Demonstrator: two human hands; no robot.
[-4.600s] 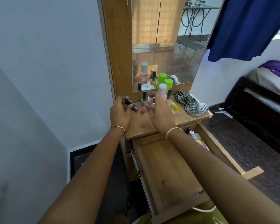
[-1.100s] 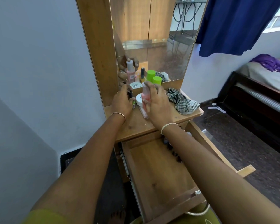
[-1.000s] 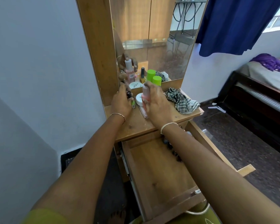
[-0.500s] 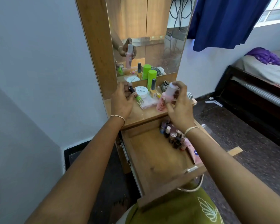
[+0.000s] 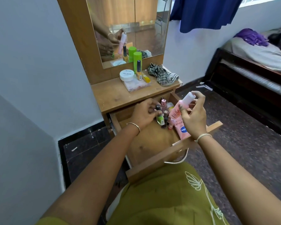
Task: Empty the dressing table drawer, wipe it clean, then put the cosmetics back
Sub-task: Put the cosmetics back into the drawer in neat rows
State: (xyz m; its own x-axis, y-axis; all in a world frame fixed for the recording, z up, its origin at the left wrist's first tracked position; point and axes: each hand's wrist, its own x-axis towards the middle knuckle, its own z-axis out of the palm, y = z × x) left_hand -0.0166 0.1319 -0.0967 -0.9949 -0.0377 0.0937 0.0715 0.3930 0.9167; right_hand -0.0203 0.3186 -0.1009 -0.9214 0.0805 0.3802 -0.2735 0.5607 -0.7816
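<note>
The wooden drawer [image 5: 154,158] stands pulled out under the dressing table top [image 5: 118,95]. My left hand [image 5: 143,113] is inside it, shut on a green nail polish bottle [image 5: 160,119] with a black cap. My right hand [image 5: 192,114] hovers over the drawer's right side, gripping a pink bottle [image 5: 178,109] with a white cap, tilted. Several small bottles [image 5: 164,103] and a pink tube [image 5: 182,129] lie along the drawer's right wall. On the table top remain a white jar [image 5: 127,75], a yellow nail polish [image 5: 139,73], a green can [image 5: 137,60] and a flat clear case [image 5: 136,86].
A checked cloth [image 5: 163,76] lies crumpled at the table top's right end. The mirror [image 5: 128,26] rises behind. A white wall is on the left, a dark bed frame [image 5: 250,82] on the right, and a blue curtain [image 5: 204,12] hangs above.
Both hands came down from the table top to the drawer, the left carrying the green nail polish, the right the pink bottle. The view tilted down.
</note>
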